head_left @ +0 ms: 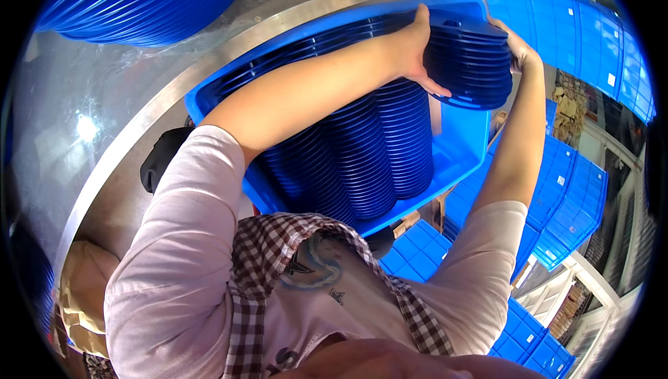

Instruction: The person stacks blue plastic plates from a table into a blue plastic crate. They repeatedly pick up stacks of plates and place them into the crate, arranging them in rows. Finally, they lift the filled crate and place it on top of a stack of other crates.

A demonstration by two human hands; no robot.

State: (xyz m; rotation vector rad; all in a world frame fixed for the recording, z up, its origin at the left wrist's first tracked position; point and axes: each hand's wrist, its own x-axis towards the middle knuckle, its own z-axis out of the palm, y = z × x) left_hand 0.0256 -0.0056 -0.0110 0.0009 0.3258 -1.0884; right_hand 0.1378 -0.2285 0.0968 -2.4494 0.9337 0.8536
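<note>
Over the tub (465,131), dishes (469,66) are gripped between left hand (416,51) and right hand (522,49); by tilting, some could be spilled.

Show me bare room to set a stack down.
Bare: the metal table between its rim and the large blue stack; the tub's right end, beside packed stacks, partly hidden by the held stack. Crowded: the tub's left and middle.
</note>
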